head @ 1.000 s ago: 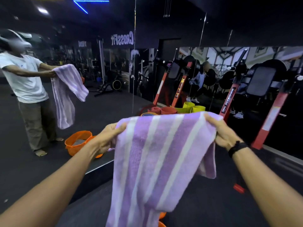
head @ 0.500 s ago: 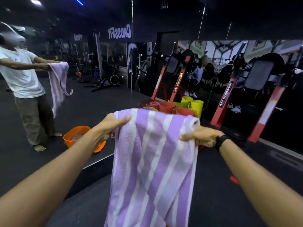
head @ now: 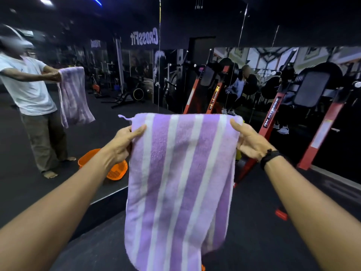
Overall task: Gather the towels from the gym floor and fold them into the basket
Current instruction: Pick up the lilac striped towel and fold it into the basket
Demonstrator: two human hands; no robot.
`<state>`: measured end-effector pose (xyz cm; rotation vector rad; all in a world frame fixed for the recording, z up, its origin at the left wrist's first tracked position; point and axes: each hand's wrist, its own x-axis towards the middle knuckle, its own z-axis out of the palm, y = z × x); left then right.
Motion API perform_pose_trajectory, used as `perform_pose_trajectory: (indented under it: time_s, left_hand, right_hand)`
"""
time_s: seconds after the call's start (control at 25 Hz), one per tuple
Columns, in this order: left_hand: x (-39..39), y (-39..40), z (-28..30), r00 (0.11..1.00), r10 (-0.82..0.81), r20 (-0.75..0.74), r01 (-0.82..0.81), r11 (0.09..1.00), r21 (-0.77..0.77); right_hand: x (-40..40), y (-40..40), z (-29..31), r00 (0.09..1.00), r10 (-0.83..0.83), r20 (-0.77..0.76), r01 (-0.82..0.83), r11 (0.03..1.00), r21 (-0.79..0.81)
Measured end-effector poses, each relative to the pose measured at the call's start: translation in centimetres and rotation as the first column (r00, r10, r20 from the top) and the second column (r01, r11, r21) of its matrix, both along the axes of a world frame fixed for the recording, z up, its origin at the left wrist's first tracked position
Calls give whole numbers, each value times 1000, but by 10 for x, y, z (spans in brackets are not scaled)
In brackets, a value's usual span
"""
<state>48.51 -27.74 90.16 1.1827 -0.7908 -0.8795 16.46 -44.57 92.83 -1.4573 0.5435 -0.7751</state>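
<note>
1. Since half a second ago your right hand (head: 251, 141) has swung back outward, so the purple striped towel (head: 179, 184) is stretched wide again across its top edge instead of bunched toward the middle. Your view has also tipped slightly, and the mirror (head: 82, 133) now shows the towel hanging flatter.
2. Your left hand (head: 123, 143) pinches the top left corner, thumb in front and fingers curled behind. Your right hand grips the top right corner the same way. The towel hangs in the air between them, at chest height.
3. The lower end looks doubled and uneven; fold from here and the layers will probably skew.
4. The orange basket (head: 115, 171) shows only as a reflection, with a sliver of orange under the towel. The cloth blocks your sight downward, so you could miss the basket when lowering.
5. A loose pinch at either corner would drop that side to the floor.
</note>
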Motion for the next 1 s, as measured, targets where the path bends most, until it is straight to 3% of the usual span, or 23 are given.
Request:
perform_pose_trajectory:
  time_s: [0.12, 0.28, 0.48, 0.72, 0.84, 0.92, 1.0]
  left_hand:
    - [1, -2, 2, 999, -5, -40, 5, 1000, 2]
    - [0, -1, 6, 983, 49, -178, -48, 999, 13]
    - [2, -7, 26, 993, 65, -95, -76, 990, -118]
    - [-4, -5, 44, 929, 75, -363, -147, 973, -178]
    - [-4, -5, 44, 891, 41, -453, -132, 976, -173]
    - [0, -6, 41, 908, 90, -410, -164, 975, -151]
    - [7, -7, 39, 951, 136, -277, -185, 970, -157]
  right_hand:
    - [3, 10, 0, 986, -8, -167, 2, 999, -39]
    - [9, 9, 8, 983, -180, -27, 179, 983, -47]
    - [13, 3, 25, 970, -234, 73, 236, 972, -20]
    - [16, -6, 33, 954, -197, 228, 158, 971, 182]
    - [20, -9, 27, 943, -261, 208, 217, 953, 210]
    - [19, -11, 23, 945, -261, 199, 217, 952, 217]
    - [17, -9, 23, 952, -222, 208, 180, 962, 205]
